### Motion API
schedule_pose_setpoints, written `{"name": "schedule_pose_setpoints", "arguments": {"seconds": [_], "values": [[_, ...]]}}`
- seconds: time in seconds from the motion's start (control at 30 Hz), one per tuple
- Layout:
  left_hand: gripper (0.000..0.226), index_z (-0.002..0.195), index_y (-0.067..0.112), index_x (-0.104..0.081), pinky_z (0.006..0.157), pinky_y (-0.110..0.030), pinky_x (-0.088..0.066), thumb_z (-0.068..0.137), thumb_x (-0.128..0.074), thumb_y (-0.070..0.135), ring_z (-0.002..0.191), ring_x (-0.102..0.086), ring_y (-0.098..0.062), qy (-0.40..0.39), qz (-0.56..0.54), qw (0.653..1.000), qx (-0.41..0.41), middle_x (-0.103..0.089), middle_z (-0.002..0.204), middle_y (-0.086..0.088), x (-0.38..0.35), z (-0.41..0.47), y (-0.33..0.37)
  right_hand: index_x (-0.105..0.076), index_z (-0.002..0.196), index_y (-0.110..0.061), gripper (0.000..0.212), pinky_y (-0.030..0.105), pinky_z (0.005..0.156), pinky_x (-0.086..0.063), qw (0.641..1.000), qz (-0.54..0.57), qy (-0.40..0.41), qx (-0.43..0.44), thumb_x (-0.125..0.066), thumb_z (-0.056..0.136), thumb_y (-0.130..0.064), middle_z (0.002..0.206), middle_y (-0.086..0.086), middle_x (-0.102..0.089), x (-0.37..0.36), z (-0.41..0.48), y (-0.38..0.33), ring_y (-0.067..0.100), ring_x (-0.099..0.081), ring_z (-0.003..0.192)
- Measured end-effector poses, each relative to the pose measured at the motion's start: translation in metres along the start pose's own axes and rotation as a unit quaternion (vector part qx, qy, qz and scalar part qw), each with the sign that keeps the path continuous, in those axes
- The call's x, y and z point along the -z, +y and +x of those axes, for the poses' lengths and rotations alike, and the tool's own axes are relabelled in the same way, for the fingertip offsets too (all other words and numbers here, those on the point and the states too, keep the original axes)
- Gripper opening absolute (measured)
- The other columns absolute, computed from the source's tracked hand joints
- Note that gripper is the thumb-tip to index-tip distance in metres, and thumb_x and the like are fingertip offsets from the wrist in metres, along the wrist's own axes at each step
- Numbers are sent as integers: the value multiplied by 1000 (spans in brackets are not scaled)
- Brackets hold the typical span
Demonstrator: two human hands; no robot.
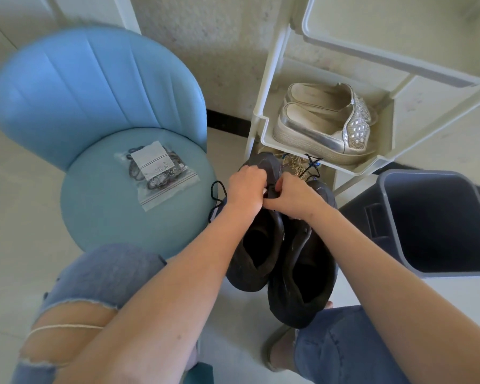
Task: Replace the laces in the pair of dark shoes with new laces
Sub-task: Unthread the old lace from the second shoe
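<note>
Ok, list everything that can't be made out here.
All head view:
- What the left hand and right hand pinch on the shoe, lace or tongue: the hands cover it.
- Print on the bag label: too small.
- Gold item under the shelf: mostly hidden by the shelf.
- Bin: cut off by the right edge.

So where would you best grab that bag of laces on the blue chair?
I'd pinch the bag by its zip-seal edge, coming from above on the side nearest the person. It lies flat on the seat, and that strip looks thin and empty.
</note>
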State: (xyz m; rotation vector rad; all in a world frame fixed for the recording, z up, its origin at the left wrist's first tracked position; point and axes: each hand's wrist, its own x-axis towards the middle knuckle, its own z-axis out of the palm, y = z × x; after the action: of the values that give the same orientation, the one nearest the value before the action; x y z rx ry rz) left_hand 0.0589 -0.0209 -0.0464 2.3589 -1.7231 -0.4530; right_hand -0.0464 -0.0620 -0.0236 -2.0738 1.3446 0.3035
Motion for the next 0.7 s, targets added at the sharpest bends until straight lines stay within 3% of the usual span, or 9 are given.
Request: {"name": "schedule_pose_setpoints", "arguments": {"seconds": [0.13, 0.2, 0.3, 0.33, 0.37, 0.47, 0.5, 0.6, 0.7], "values": [[15, 100, 11, -62, 74, -30, -39, 94, -55, 23, 96, -59, -22, 46, -119, 990, 60, -63, 104, -5, -11, -3, 0, -49, 108, -5, 38, 44, 79, -55, 999, 49, 7, -21, -65, 80, -24, 100, 14, -61, 1, 0, 0, 34, -64, 86], [14, 96, 7, -61, 73, -28, -38, 96, -52, 18, 93, -60, -24, 84, -264, 945, 177, -65, 99, -8, -14, -3, -4, -52, 109, 3, 32, 45, 78, -55, 998, 63, 6, -27, -60, 84, -15, 93, 19, -63, 4, 1, 1, 38, -65, 85], [26, 76, 5, -51, 72, -28, -46, 99, -42, 9, 79, -58, -24, 64, -604, 698, 380, -58, 78, -11, -4, 3, -14, -52, 115, 16, 37, 50, 82, -53, 994, 99, -9, -39, -55, 87, -6, 81, 20, -53, 8, 2, 6, 43, -63, 80], [28, 74, 6, -48, 66, -25, -44, 100, -39, 8, 70, -54, -19, 51, -631, 660, 405, -53, 74, -7, -3, 4, -15, -51, 117, 14, 36, 51, 83, -54, 992, 115, -13, -45, -55, 88, -6, 86, 19, -53, 8, 2, 7, 40, -63, 77], [25, 79, 5, -49, 61, -22, -40, 101, -37, 9, 65, -50, -14, 42, -619, 676, 397, -52, 73, -5, -1, 5, -14, -50, 117, 9, 33, 49, 82, -55, 990, 131, -13, -52, -56, 88, -7, 92, 19, -54, 8, 2, 8, 37, -63, 78], [12, 109, 16, -45, 63, -26, -38, 98, -42, 17, 73, -52, -15, 40, -325, 931, 163, -58, 82, -2, 1, 1, -6, -45, 111, -3, 29, 41, 76, -55, 990, 134, -6, -54, -59, 87, -11, 104, 17, -57, 6, 2, 8, 35, -65, 86], [15, 111, 21, -47, 72, -30, -39, 96, -46, 23, 83, -53, -18, 32, -232, 967, 98, -61, 87, -1, 0, 0, -5, -44, 111, -4, 30, 39, 74, -55, 990, 129, -4, -53, -60, 87, -12, 103, 16, -58, 5, 3, 8, 34, -65, 86], [19, 102, 26, -58, 100, -41, -32, 90, -57, 40, 112, -46, -23, -31, -129, 989, 59, -64, 106, 1, 1, -5, -5, -43, 109, -6, 30, 36, 66, -56, 988, 143, -4, -51, -60, 86, -12, 98, 15, -60, 6, 3, 9, 32, -66, 78], [18, 101, 29, -63, 111, -45, -21, 87, -62, 40, 118, -45, -21, -30, -80, 996, 36, -65, 107, 4, 3, -4, -8, -44, 106, -8, 25, 20, 43, -48, 988, 144, -8, -50, -60, 87, -12, 87, 9, -56, 6, 2, 11, 22, -63, 58]]}}
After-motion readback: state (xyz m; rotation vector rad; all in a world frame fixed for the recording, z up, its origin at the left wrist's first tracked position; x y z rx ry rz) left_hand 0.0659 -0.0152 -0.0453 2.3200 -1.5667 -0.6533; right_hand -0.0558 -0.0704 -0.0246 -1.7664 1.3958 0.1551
